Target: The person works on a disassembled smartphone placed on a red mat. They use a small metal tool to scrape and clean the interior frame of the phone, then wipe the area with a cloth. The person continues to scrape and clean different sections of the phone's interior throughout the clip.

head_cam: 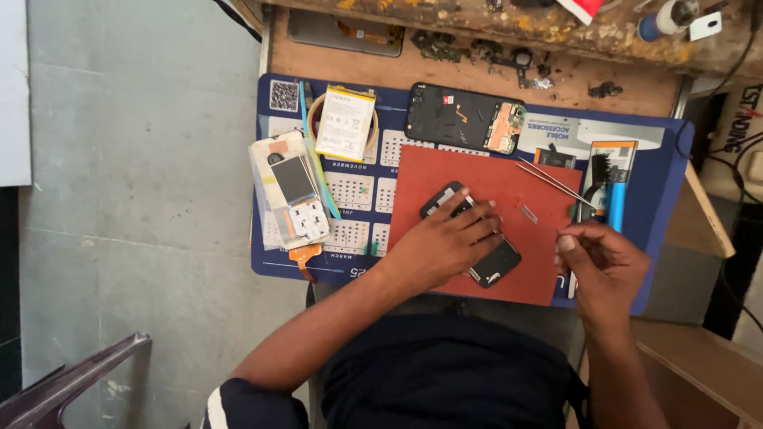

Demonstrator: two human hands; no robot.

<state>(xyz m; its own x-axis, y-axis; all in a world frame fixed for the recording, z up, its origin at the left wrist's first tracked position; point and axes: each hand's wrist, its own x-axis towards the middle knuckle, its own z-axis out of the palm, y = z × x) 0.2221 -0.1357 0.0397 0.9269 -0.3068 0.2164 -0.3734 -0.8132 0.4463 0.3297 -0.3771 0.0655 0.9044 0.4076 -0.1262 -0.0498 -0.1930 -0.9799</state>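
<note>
At the far left of the blue work mat (671, 159) lies a clear bag of phone parts (290, 191), and just right of it a white, label-covered battery (345, 123) rests on a roll of tape. On the red pad (509, 183), the left hand (445, 242) presses flat and open-fingered on a dark phone (497, 262) whose long axis runs from upper left to lower right. The right hand (604, 258), just right of the phone's lower end, pinches tweezers (552, 183); beyond it lies a blue-handled brush (616, 202).
</note>
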